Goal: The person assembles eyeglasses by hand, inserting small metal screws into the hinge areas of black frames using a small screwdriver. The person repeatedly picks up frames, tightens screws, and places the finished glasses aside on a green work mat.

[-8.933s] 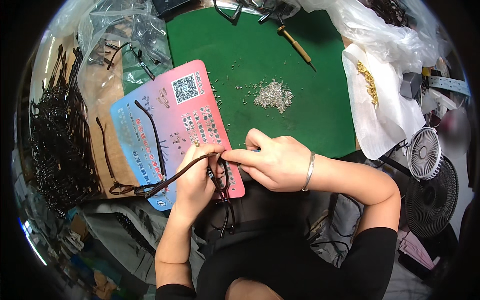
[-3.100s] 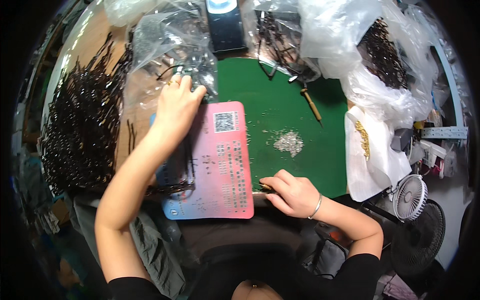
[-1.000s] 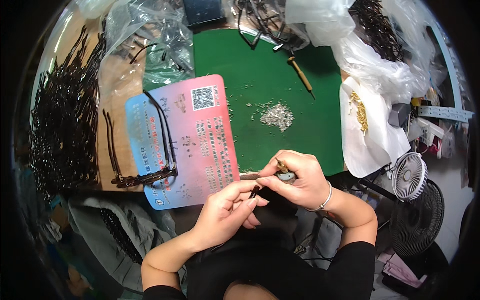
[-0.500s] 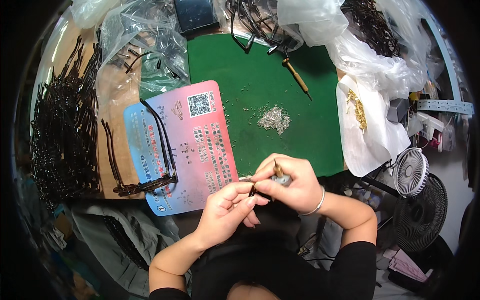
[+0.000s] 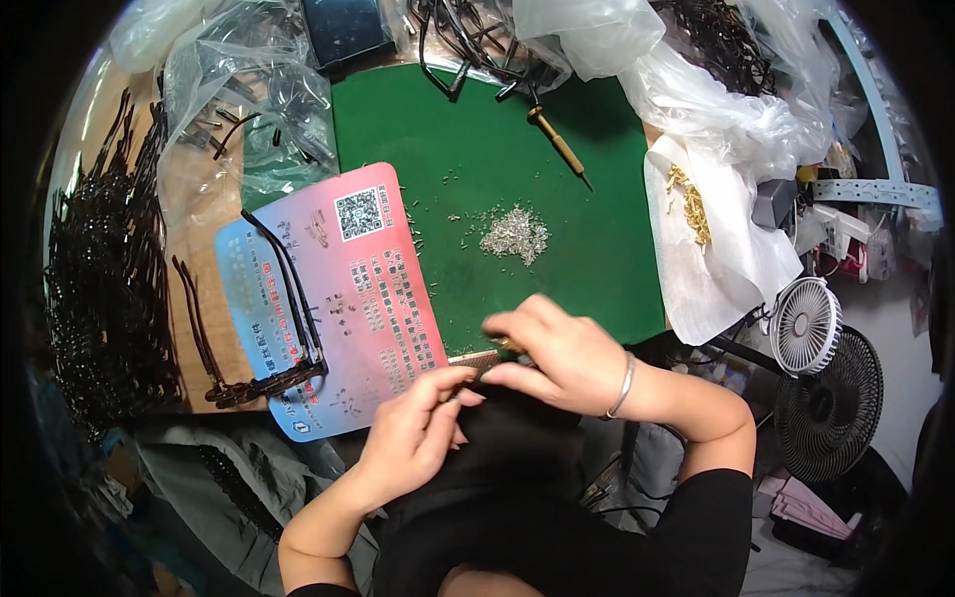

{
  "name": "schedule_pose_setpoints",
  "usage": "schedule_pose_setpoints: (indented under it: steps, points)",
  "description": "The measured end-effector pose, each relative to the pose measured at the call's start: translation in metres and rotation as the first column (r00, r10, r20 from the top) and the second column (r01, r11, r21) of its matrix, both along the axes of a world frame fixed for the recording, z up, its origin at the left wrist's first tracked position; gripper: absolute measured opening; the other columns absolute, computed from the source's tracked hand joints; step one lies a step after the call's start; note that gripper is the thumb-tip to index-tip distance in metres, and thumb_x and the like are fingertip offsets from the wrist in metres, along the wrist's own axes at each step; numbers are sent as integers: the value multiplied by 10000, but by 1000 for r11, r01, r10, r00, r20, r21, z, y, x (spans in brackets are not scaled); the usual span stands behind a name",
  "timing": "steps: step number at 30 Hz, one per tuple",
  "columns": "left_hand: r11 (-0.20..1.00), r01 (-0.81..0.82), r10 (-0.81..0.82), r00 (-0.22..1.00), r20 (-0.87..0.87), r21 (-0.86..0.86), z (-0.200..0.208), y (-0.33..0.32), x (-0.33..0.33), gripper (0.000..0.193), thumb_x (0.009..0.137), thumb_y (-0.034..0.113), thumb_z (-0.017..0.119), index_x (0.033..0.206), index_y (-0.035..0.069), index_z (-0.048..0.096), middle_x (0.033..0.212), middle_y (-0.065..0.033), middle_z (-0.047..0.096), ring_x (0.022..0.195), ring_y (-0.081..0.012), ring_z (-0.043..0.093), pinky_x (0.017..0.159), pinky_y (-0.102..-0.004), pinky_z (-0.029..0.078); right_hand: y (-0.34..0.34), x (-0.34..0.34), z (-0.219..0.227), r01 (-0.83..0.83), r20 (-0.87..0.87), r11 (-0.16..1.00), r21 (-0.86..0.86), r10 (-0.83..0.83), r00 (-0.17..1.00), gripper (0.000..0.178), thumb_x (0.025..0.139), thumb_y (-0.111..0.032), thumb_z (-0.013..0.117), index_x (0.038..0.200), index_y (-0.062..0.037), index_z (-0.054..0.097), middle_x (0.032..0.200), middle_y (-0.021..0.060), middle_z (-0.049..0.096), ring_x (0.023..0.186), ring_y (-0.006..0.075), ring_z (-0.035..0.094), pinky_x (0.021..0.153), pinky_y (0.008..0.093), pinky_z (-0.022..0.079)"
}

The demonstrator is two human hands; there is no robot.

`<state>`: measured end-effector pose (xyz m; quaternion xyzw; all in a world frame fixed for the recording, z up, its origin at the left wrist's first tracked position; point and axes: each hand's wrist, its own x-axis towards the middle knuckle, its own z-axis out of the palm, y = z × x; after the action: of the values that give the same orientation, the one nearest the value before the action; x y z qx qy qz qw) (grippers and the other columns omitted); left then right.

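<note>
The right hand [image 5: 562, 363] is holding a brass tool [image 5: 509, 345] beneath its curled fingers, just beyond the near edge of the green mat [image 5: 587, 259]. The left hand [image 5: 408, 438] is keeping a narrow gap between thumb and fingertips; whether it is gripping anything, I cannot tell. A dark piece [image 5: 485, 375] is showing small and blurred between the hands.

Left of them, a blue-and-pink card [image 5: 343, 269] is carrying most of the writing: a square code near its top, rows of small dark characters on the pink, a larger red line on the blue, and a small emblem in the lower left corner. Glasses [image 5: 267, 386] are lying partly over the card, and silvery bits [image 5: 514, 236] are lying heaped on the mat.
</note>
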<state>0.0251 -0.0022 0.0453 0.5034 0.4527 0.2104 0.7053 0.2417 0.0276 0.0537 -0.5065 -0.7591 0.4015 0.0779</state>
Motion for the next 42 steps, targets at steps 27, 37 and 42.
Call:
schedule_pose_setpoints:
  steps: [27, 37, 42]
  points:
    - [945, -200, 241, 961, -139, 258, -24, 9, 12, 242, 883, -48, 470, 1121, -33, 513, 862, -109, 669, 554, -83, 591, 517, -223, 492, -2, 18, -14, 41, 260, 889, 456, -177, 949, 447, 697, -67, 644, 1135, -90, 555, 862, 101, 479, 594, 199, 574, 459, 302, 475]
    - [960, -256, 262, 964, -42, 112, -17, 10, 0, 250, 892, -62, 446, 1138, -53, 487, 912, -101, 649, 610, -55, 564, 512, -203, 476, -2, 17, -20, 22, 276, 881, 473, -172, 946, 474, 681, -81, 643, 1146, -107, 552, 863, 95, 478, 551, 197, 548, 447, 304, 467]
    - [970, -217, 227, 970, -90, 106, -21, 15, 3, 252, 892, -59, 444, 1139, -48, 490, 911, -100, 651, 618, -53, 560, 515, -205, 480, -1, 17, -16, -45, 336, 896, 442, -119, 934, 484, 680, -82, 635, 1154, -115, 544, 864, 100, 473, 555, 207, 555, 444, 311, 478]
